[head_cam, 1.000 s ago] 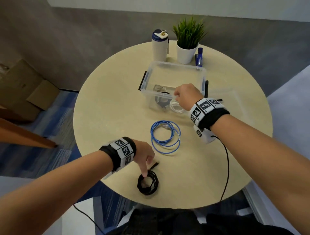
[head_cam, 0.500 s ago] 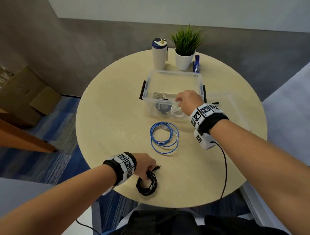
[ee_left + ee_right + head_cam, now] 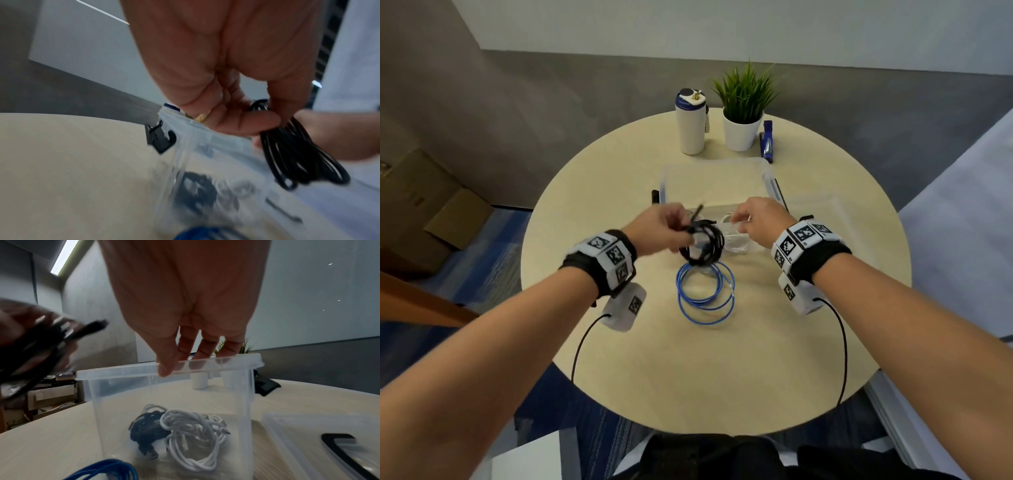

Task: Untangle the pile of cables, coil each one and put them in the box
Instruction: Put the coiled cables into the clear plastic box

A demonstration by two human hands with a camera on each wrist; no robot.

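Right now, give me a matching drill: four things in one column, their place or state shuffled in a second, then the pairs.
Things:
1. black coil
2. blue coil
3. white cable
4. right hand

Place or state:
A. lies inside the box
B. fingers on the box's near rim
C. held in the left hand, above the table
D. flat on the table, near side of the box

Pairs: 1-C, 2-D, 3-A, 4-B

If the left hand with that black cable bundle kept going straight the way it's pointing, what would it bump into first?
Most likely the near rim of the clear box. The left hand holds the black coil at about that edge, pointing away from the person. Depth is unclear; it may pass over the rim and reach the right hand on it.
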